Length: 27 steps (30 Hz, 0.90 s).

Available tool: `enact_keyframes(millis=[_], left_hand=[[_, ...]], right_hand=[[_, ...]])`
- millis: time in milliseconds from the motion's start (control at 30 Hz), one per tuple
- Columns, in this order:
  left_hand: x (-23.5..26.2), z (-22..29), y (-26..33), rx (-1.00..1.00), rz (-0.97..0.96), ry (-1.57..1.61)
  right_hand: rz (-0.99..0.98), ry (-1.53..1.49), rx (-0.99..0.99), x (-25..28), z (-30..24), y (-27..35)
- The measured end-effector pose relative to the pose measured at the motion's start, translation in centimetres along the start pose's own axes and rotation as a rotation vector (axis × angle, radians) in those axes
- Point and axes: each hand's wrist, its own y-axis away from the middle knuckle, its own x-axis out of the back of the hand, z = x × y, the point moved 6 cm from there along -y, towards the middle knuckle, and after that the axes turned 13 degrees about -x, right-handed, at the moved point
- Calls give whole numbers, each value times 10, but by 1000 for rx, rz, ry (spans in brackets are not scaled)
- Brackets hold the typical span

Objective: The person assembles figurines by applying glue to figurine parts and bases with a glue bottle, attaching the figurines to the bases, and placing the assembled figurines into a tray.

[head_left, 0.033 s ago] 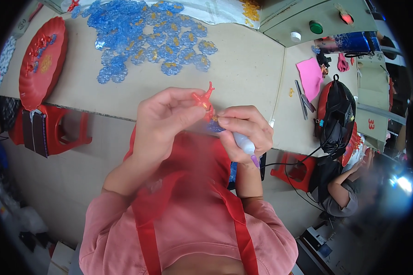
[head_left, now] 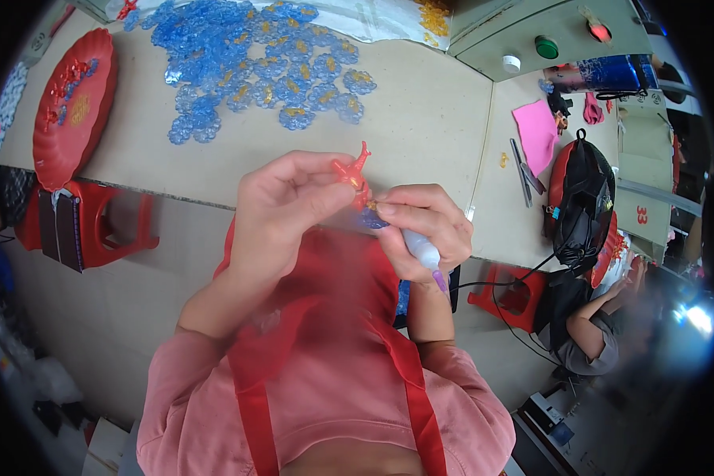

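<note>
My left hand [head_left: 282,198] pinches a small red plastic figure [head_left: 355,176] with branching arms, just past the table's near edge. Its lower end meets a dark blue piece with a yellow part [head_left: 372,216], held between thumb and fingers of my right hand [head_left: 430,218]. Tucked in that same hand is a whitish squeeze bottle [head_left: 422,247] with a purple nozzle pointing down and right. Fingers partly hide where the red and blue pieces touch. Farther off on the table lie many clear blue flower-shaped pieces [head_left: 293,87], several with yellow centres.
A scalloped red tray [head_left: 46,151] with small red, blue and yellow parts sits at the left. To the right are tweezers [head_left: 522,172], a pink sheet [head_left: 536,131] and a black bag [head_left: 583,198]. Red stools [head_left: 123,222] stand below the table; another person's arm [head_left: 591,321] shows at right.
</note>
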Motion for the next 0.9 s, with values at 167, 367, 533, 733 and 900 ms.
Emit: enact_keyframes(millis=[167,367,533,733,900], left_hand=[[-1,2,1,-13,-3,28],[-5,6,3,-50,-25,12],[-6,7,6,-108,-35,-47],[-7,9,6,-193,-38,-63],[-1,3,0,-86,26,31]], right_hand=[[5,-17,36,0,1,1],[10,-90,21,0,6,2],[29,-73,15,-1,7,4],[80,-2,37,-2,-3,3],[50,78,96,-6,0,-6]])
